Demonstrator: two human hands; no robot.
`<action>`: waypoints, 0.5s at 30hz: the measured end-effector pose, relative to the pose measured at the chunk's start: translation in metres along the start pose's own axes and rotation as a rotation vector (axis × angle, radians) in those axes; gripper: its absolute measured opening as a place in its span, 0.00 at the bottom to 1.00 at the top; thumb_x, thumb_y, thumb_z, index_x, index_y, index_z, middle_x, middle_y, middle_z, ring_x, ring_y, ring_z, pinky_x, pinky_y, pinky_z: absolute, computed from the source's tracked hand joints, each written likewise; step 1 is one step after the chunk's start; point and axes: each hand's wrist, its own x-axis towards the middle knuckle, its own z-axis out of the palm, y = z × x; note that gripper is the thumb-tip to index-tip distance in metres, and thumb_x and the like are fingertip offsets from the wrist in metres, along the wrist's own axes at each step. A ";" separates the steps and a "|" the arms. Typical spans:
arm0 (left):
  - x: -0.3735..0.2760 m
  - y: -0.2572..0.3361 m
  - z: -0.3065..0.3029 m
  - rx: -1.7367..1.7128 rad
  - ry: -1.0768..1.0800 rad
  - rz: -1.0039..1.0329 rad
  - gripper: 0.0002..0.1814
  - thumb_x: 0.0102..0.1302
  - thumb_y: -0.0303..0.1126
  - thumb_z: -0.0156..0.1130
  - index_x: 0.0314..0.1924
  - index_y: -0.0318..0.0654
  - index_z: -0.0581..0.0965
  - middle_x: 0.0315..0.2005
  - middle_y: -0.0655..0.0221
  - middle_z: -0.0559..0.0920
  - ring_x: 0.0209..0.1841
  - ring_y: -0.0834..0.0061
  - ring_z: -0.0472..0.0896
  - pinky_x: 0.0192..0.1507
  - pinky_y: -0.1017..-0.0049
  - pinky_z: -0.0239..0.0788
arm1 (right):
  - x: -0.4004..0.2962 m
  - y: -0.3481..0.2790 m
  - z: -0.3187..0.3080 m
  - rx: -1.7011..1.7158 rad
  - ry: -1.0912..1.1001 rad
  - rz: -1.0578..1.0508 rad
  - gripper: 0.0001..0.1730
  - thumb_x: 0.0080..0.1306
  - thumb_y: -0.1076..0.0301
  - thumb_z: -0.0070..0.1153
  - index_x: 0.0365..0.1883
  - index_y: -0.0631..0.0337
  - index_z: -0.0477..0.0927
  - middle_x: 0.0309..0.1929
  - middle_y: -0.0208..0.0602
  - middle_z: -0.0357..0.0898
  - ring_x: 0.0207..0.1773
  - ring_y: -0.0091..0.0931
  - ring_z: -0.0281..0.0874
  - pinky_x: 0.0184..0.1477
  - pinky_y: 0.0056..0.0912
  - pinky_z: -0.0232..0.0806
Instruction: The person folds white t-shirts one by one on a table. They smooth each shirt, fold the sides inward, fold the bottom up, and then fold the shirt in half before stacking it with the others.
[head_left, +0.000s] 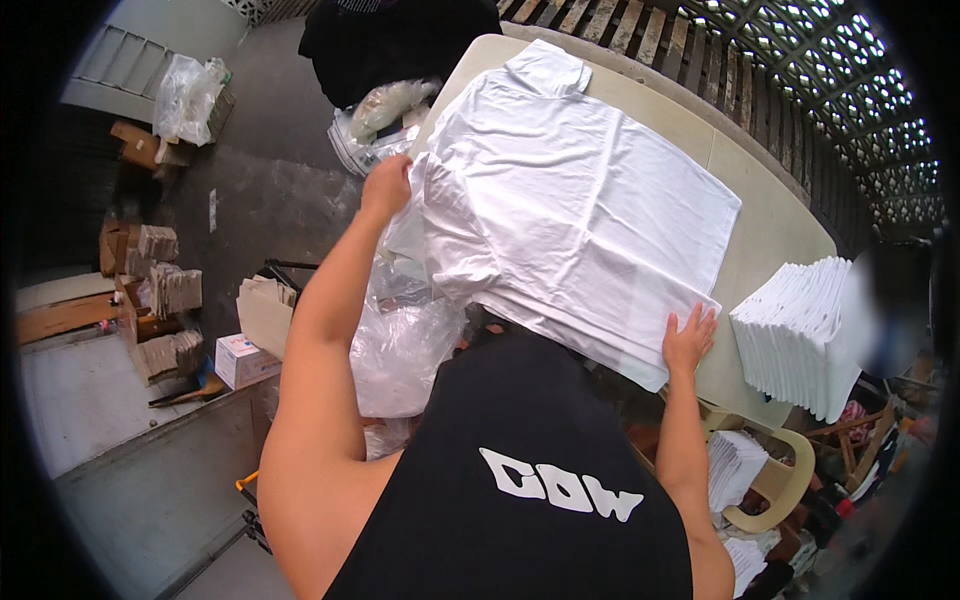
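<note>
A white T-shirt (555, 180) lies spread across the cream table, its hem end to the right and a short sleeve (547, 69) towards the far edge. Another sleeve (459, 251) rests bunched on the near side. At the shirt's left end, my left hand (388, 186) has its fingers curled on the white cloth; its fingertips are partly hidden. My right hand (688, 341) lies flat with fingers spread on the near hem corner. More white fabric layers show along the near edge, beneath the top one.
Folded white garments (799, 334) stand stacked at the table's (780, 225) right end. Clear plastic bags (405, 352) hang by its near left side. A slatted wooden barrier (675, 56) runs behind. A cream plastic chair (780, 487) holds more folded white cloth. Cardboard bundles (176, 289) are on the left.
</note>
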 end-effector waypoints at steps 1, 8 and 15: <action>0.008 -0.004 0.006 -0.139 0.035 0.023 0.13 0.63 0.24 0.55 0.46 0.42 0.82 0.41 0.56 0.84 0.41 0.58 0.82 0.46 0.65 0.73 | -0.008 -0.003 -0.001 -0.037 -0.032 -0.034 0.41 0.70 0.43 0.47 0.76 0.50 0.53 0.80 0.43 0.40 0.81 0.45 0.35 0.76 0.61 0.34; 0.053 -0.049 0.058 -0.604 -0.196 -0.161 0.09 0.60 0.21 0.59 0.35 0.37 0.85 0.27 0.73 0.85 0.29 0.83 0.78 0.35 0.81 0.68 | -0.049 -0.008 0.009 0.003 -0.007 -0.111 0.39 0.68 0.47 0.51 0.74 0.52 0.59 0.78 0.47 0.46 0.79 0.48 0.40 0.75 0.58 0.39; -0.031 -0.018 0.017 -0.453 0.349 -0.077 0.07 0.61 0.30 0.62 0.36 0.35 0.83 0.30 0.56 0.85 0.32 0.61 0.83 0.36 0.67 0.73 | -0.057 -0.108 0.003 0.233 0.252 -0.600 0.18 0.53 0.74 0.58 0.45 0.64 0.79 0.53 0.51 0.76 0.60 0.47 0.70 0.63 0.51 0.61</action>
